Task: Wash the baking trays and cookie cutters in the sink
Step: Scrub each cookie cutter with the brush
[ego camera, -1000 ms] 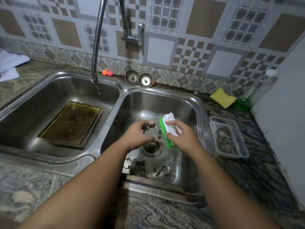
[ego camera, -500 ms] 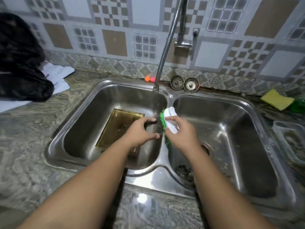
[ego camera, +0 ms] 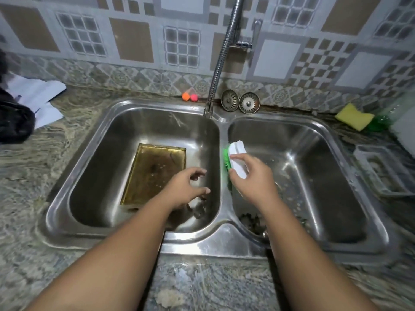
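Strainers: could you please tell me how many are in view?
2. One strainer stands behind the sink, just right of the hose; the other is beside it, further right. More may be hidden from view.

Golden baking tray (ego camera: 155,173), stained, flat in left basin (ego camera: 94,176).

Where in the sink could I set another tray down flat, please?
The right basin is mostly bare between the brush and its right wall. The left basin is crowded: the tray, left hand and a cutter.
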